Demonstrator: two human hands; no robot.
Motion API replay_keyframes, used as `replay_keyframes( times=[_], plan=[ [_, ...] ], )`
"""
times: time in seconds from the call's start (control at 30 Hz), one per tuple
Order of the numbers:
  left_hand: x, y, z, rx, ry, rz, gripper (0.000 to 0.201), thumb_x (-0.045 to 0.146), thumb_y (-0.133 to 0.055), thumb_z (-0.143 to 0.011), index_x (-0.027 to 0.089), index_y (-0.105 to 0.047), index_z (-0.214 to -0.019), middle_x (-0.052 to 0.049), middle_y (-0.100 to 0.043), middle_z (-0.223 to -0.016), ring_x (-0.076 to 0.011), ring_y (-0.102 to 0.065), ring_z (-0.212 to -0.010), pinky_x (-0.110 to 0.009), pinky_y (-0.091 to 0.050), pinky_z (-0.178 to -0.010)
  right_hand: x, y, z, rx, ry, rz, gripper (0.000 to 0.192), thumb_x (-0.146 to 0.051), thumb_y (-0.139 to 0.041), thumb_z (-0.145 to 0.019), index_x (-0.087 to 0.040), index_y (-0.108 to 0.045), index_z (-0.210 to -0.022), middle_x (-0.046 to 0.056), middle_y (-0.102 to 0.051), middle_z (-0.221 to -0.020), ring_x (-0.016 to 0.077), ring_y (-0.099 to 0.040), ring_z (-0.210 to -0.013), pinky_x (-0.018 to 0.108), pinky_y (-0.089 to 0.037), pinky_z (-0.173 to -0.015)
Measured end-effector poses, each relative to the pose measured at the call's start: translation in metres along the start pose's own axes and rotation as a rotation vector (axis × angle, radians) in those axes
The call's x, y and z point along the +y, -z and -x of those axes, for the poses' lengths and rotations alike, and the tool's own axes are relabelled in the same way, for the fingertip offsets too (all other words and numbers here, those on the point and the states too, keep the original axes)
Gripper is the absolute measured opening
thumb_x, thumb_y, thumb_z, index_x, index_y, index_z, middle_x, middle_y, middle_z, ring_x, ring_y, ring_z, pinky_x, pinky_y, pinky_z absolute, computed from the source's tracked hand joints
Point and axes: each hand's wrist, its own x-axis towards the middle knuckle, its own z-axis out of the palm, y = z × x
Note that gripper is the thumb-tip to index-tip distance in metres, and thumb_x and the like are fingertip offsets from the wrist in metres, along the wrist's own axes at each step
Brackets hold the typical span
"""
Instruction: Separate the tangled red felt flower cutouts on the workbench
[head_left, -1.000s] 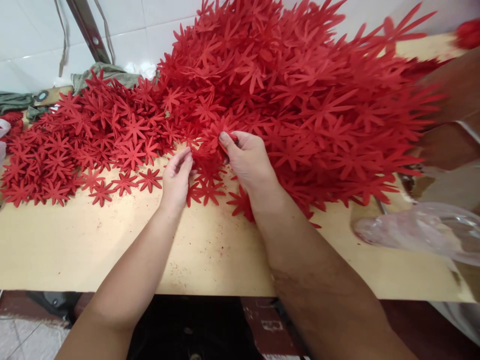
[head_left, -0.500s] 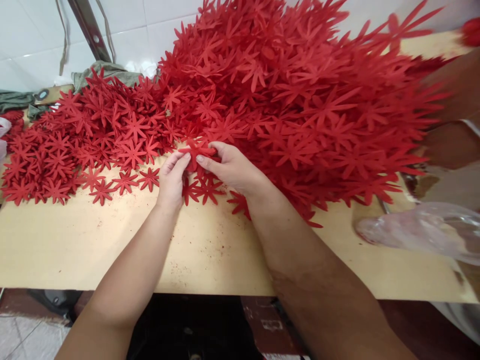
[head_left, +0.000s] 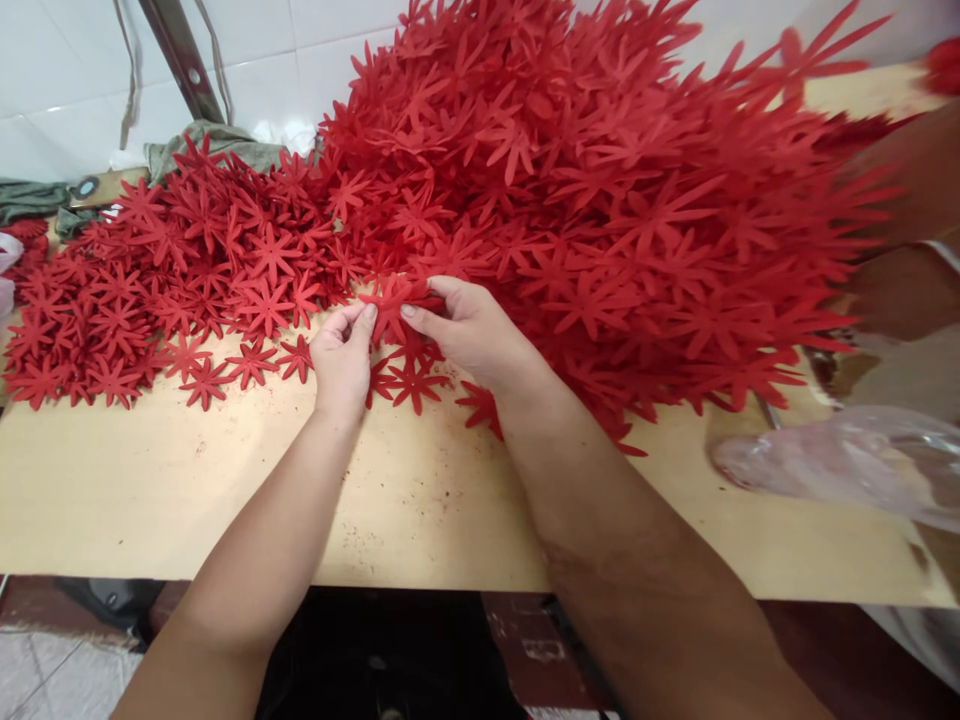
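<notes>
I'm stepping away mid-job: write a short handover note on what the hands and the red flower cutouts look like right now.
Left hand and right hand: both pinch one red flower cutout between the fingertips, just above the table.
Large heap of cutouts rises behind the right hand; a flatter spread of cutouts lies to the left.
A clear plastic bag lies at the right edge.
Done: one cutout lifted from the heap's front edge.
Left: most likely the rest of the heap.

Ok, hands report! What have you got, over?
Both hands pinching one red flower. Big flower pile right behind. Nothing blocking, over.
</notes>
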Motion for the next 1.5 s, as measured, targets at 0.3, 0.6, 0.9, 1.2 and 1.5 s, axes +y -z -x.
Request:
replay_keyframes(
  times=[0.3, 0.6, 0.9, 1.2, 1.5],
  plan=[
    [0.000, 0.002, -0.004, 0.085, 0.006, -0.024, 0.014, 0.021, -0.061, -0.081, 0.017, -0.058, -0.068, 0.005, -0.058, -0.060, -0.0062, -0.051, -0.057, -0.019, -0.042, -0.063, 0.006, 0.012, -0.008, 0.258, -0.023, 0.018, 0.015, -0.016, -0.061, -0.076, -0.022, -0.049, -0.070, -0.005, -0.052, -0.059, 0.0098, -0.051, -0.053, 0.031, -0.052, -0.060],
    [-0.004, -0.002, -0.005, -0.084, 0.056, 0.068, 0.007, 0.015, -0.066, -0.074, 0.016, -0.065, -0.080, 0.002, -0.068, -0.075, -0.0072, -0.061, -0.070, -0.021, -0.048, -0.075, 0.012, 0.022, -0.013, 0.309, 0.074, 0.039, 0.017, -0.020, -0.068, -0.072, -0.022, -0.053, -0.079, -0.003, -0.059, -0.071, 0.0100, -0.056, -0.060, 0.029, -0.052, -0.060],
    [-0.002, -0.003, -0.001, -0.095, 0.160, 0.059, 0.011, 0.020, -0.064, -0.079, 0.016, -0.062, -0.068, 0.006, -0.057, -0.056, -0.0036, -0.046, -0.047, -0.018, -0.040, -0.054, 0.004, 0.021, -0.007, 0.178, 0.095, -0.091, 0.033, -0.050, -0.074, -0.067, -0.021, -0.058, -0.072, -0.003, -0.059, -0.066, 0.0107, -0.057, -0.061, 0.028, -0.052, -0.060],
    [-0.001, -0.002, 0.001, -0.128, 0.134, 0.065, 0.012, 0.023, -0.064, -0.080, 0.017, -0.061, -0.070, 0.004, -0.062, -0.064, -0.0051, -0.052, -0.055, -0.019, -0.045, -0.062, -0.017, 0.007, 0.007, -0.126, 0.103, 0.065, 0.033, -0.048, -0.076, -0.064, -0.020, -0.063, -0.076, 0.001, -0.065, -0.075, 0.0164, -0.064, -0.079, 0.033, -0.054, -0.076],
    [-0.006, -0.003, -0.002, -0.234, 0.182, 0.066, 0.016, 0.031, -0.067, -0.078, 0.017, -0.059, -0.074, 0.006, -0.056, -0.058, -0.0058, -0.048, -0.051, -0.021, -0.042, -0.059, -0.009, 0.009, 0.002, -0.002, 0.136, 0.133, 0.007, -0.023, -0.069, -0.072, -0.021, -0.063, -0.073, 0.001, -0.068, -0.074, 0.0147, -0.063, -0.071, 0.032, -0.054, -0.074]
  ],
)
